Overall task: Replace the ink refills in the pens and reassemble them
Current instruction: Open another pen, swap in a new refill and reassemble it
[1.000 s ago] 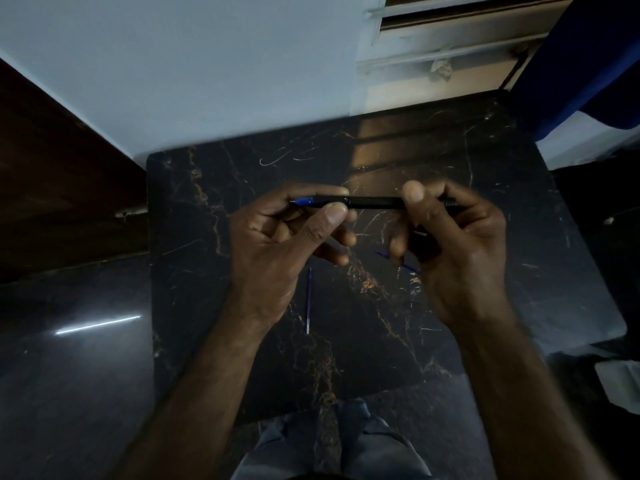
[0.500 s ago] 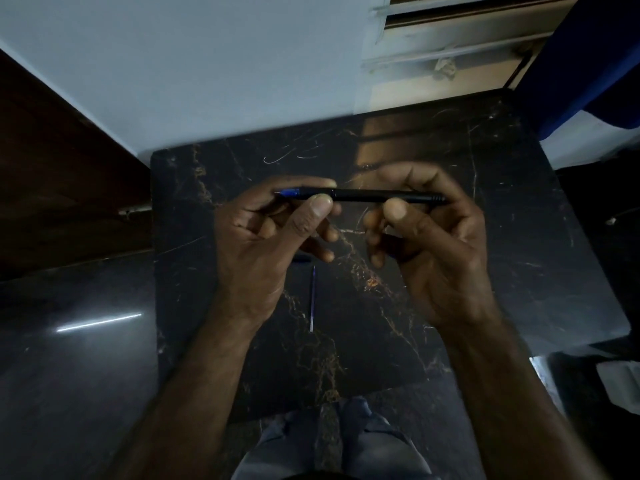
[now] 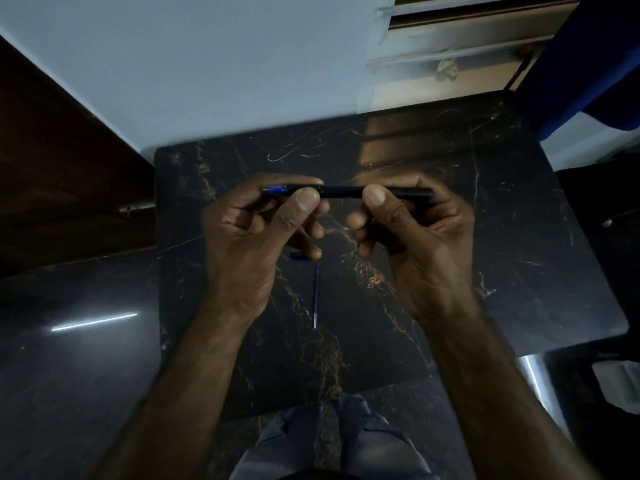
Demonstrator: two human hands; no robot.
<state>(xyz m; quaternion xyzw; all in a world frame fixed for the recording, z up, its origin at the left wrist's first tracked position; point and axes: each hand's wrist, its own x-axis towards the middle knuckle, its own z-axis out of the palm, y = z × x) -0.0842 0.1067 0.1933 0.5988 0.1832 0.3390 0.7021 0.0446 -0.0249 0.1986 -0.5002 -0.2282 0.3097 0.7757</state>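
Left hand (image 3: 256, 233) pinches blue tip section (image 3: 277, 190) of pen (image 3: 341, 192), thumb pressed at joint. Right hand (image 3: 415, 233) grips black barrel; its thumb now closer to left thumb than one second ago. Pen level, lying 9-to-3 o'clock, no gap seen at joint: probably last tightening turns. Refill (image 3: 316, 296) at 6 o'clock lies unmoved on table (image 3: 519, 237), apart from hands.

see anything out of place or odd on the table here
Only a thin refill lies loose on the marble table, apart from the pen that the left hand and right hand grip. Nothing looks spilled or broken.
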